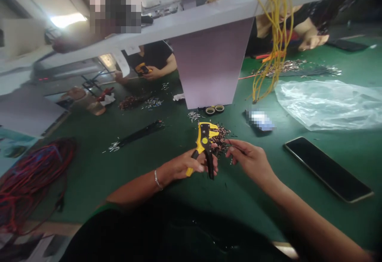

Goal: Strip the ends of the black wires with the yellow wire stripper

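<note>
A yellow and black wire stripper (205, 140) stands upright in my left hand (192, 164), whose fingers wrap round its handles. Just right of the tool's jaws, my right hand (249, 156) pinches a thin dark wire (231, 140) between thumb and fingertips. Behind and between the hands lies a pile of small copper-coloured pieces (221, 134), partly hidden by the tool. Farther back is a small heap of silvery pieces (193, 115). To the left on the green table (143, 162) lies a bundle of black wires (140, 132) with pale ends.
A black phone (328, 168) lies at right, with a second device (259, 120) and clear plastic (331, 103) behind it. Yellow cables (276, 27) hang from the shelf (191, 19). Tape rolls (215, 109) sit by the panel. Red cable coils (38, 174) lie left. Other people work across the table.
</note>
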`<action>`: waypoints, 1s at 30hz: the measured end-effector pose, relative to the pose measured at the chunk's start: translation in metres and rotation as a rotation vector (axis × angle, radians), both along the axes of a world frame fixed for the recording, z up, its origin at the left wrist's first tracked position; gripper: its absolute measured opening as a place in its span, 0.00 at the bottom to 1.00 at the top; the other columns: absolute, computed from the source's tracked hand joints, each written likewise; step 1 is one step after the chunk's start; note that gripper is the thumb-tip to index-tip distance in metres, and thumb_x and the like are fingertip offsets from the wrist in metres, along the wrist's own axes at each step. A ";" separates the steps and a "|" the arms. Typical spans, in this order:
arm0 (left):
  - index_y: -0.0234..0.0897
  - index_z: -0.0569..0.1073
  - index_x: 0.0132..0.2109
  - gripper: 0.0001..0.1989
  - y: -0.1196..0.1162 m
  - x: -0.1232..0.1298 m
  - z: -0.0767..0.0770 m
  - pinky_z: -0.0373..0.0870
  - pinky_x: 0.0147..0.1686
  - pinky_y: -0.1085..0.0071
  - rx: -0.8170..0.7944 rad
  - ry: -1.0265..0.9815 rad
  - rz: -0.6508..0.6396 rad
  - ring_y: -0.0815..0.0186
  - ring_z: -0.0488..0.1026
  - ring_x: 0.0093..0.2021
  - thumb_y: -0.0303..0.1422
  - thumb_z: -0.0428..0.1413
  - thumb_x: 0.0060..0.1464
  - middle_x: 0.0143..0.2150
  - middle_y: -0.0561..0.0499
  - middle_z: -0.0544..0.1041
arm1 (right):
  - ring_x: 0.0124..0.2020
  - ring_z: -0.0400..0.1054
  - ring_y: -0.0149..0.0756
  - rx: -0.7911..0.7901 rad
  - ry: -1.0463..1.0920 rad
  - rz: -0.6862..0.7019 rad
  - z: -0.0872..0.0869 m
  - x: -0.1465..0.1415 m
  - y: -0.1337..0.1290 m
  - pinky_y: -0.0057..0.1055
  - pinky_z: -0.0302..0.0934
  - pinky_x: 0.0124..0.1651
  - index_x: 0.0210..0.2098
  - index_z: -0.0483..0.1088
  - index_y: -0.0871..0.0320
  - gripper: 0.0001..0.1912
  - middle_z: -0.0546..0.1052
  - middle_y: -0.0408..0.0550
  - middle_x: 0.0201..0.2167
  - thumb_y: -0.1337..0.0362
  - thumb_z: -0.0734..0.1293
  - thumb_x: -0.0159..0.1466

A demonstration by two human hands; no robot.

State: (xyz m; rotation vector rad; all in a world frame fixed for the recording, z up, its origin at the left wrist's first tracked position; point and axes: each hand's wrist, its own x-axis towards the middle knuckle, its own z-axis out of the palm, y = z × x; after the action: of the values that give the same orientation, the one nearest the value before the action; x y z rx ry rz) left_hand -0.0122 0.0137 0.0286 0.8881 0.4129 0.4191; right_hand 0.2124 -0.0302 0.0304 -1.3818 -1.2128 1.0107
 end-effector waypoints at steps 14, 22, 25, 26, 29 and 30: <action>0.37 0.74 0.49 0.24 -0.005 0.007 0.008 0.78 0.34 0.60 0.037 0.072 -0.170 0.59 0.74 0.38 0.32 0.66 0.41 0.43 0.44 0.74 | 0.17 0.71 0.35 -0.102 0.135 -0.029 0.001 0.003 0.001 0.37 0.70 0.25 0.40 0.80 0.61 0.22 0.80 0.49 0.27 0.50 0.74 0.53; 0.36 0.76 0.41 0.18 0.000 -0.003 0.001 0.77 0.32 0.62 0.153 0.164 -0.150 0.61 0.73 0.35 0.29 0.66 0.38 0.36 0.46 0.75 | 0.19 0.73 0.37 -0.043 0.080 -0.031 0.000 0.005 0.001 0.38 0.71 0.28 0.42 0.77 0.61 0.22 0.79 0.47 0.26 0.50 0.73 0.56; 0.37 0.73 0.46 0.24 0.000 -0.010 -0.006 0.77 0.34 0.63 0.137 0.162 -0.107 0.62 0.74 0.36 0.28 0.67 0.38 0.40 0.47 0.75 | 0.19 0.72 0.36 -0.032 0.103 -0.046 0.004 0.004 0.000 0.37 0.70 0.27 0.40 0.75 0.60 0.22 0.79 0.46 0.25 0.49 0.73 0.56; 0.39 0.72 0.50 0.28 -0.001 -0.012 -0.008 0.77 0.34 0.63 0.118 0.157 -0.094 0.61 0.75 0.37 0.27 0.67 0.38 0.41 0.47 0.74 | 0.18 0.72 0.36 -0.031 0.105 -0.047 0.005 0.004 -0.001 0.36 0.70 0.27 0.39 0.75 0.59 0.21 0.79 0.47 0.25 0.49 0.73 0.55; 0.44 0.65 0.59 0.39 0.000 -0.014 -0.008 0.77 0.35 0.61 0.058 0.123 -0.067 0.59 0.76 0.40 0.25 0.66 0.38 0.43 0.48 0.74 | 0.18 0.71 0.35 -0.031 0.054 -0.061 0.008 0.004 -0.002 0.35 0.67 0.23 0.34 0.77 0.59 0.18 0.80 0.49 0.25 0.50 0.74 0.55; 0.44 0.64 0.61 0.40 0.001 -0.014 -0.008 0.77 0.36 0.60 0.047 0.104 -0.062 0.58 0.76 0.41 0.25 0.65 0.39 0.43 0.47 0.74 | 0.17 0.71 0.35 -0.029 0.032 -0.068 0.008 0.004 -0.002 0.34 0.67 0.22 0.33 0.77 0.59 0.17 0.80 0.49 0.25 0.51 0.74 0.55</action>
State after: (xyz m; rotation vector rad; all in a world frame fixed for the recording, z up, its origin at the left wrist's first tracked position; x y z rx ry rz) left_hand -0.0266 0.0144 0.0209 0.9684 0.4710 0.3272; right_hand 0.2165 -0.0320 0.0385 -1.4151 -1.1243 1.0031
